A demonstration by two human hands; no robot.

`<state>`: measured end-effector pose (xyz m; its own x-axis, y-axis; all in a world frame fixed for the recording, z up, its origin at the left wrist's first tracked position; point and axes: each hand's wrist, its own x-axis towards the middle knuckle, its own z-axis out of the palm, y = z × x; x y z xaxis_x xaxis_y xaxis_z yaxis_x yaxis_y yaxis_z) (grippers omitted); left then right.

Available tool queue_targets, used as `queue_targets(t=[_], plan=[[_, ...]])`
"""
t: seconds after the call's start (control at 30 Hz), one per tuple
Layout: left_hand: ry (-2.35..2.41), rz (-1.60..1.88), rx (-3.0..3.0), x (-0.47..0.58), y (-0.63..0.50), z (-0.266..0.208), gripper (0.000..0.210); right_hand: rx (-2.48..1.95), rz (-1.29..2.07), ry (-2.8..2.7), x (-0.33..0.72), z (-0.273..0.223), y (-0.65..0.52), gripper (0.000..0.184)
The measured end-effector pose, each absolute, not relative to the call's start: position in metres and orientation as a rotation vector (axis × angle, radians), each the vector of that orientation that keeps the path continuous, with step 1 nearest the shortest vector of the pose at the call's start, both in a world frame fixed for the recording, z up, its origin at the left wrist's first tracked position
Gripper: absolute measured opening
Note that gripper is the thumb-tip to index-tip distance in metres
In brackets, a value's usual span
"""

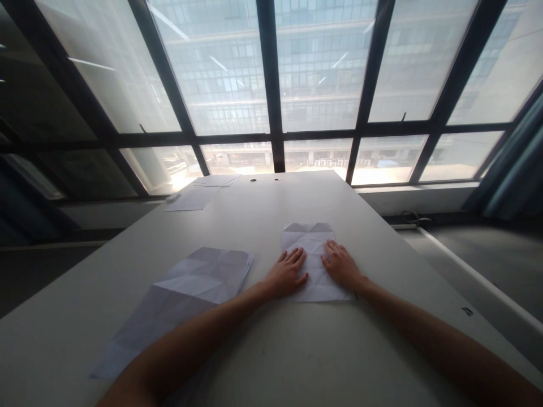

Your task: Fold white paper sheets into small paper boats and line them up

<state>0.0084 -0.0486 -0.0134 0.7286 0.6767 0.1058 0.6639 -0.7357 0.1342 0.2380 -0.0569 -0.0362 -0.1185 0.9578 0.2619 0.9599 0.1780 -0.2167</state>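
Note:
A creased white sheet of paper (314, 287) lies on the table in front of me, its two far corners folded inward. My left hand (288, 271) rests flat on the paper's left side with the fingers stretched out. On the right side, my right hand (340, 264) presses flat against the same sheet, fingers extended. Crossing creases show on the paper between the two hands. To the left lies a larger creased sheet (199, 274), partly covered by my left forearm.
The white table (254, 220) runs away from me toward tall windows. More papers (193, 199) lie at its far left. Two small dark spots mark the far end, and a small dark mark (467, 311) sits near the right edge. Blue curtains (507, 164) hang at the sides.

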Motion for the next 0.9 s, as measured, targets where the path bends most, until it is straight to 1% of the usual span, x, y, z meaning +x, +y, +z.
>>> queue_targets(t=[0.1,0.2,0.3,0.4,0.47,0.63,0.9], plan=[[1.096,0.227,2.844,0.008,-0.048,-0.014,0.067,-1.901,-0.063,-2.034,0.241,-0.039,-0.055,0.053],[1.093,0.239,2.847,0.008,-0.049,-0.014,0.067,-1.864,-0.103,-2.009,0.241,-0.036,-0.056,0.054],[1.089,0.247,2.851,0.008,-0.050,-0.013,0.067,-1.645,-0.084,-2.118,0.236,-0.028,-0.061,0.053],[1.084,0.255,2.855,0.008,-0.051,-0.011,0.067,-1.374,0.007,-2.297,0.228,-0.019,-0.068,0.053],[1.085,0.261,2.855,0.008,-0.051,-0.011,0.067,-1.295,0.073,-2.374,0.223,-0.014,-0.072,0.055],[1.087,0.260,2.851,0.008,-0.050,-0.012,0.067,-1.437,0.195,-2.409,0.222,-0.015,-0.072,0.059],[1.095,0.222,2.850,0.008,-0.050,-0.011,0.068,-1.697,0.080,-2.252,0.232,-0.029,-0.061,0.056]])
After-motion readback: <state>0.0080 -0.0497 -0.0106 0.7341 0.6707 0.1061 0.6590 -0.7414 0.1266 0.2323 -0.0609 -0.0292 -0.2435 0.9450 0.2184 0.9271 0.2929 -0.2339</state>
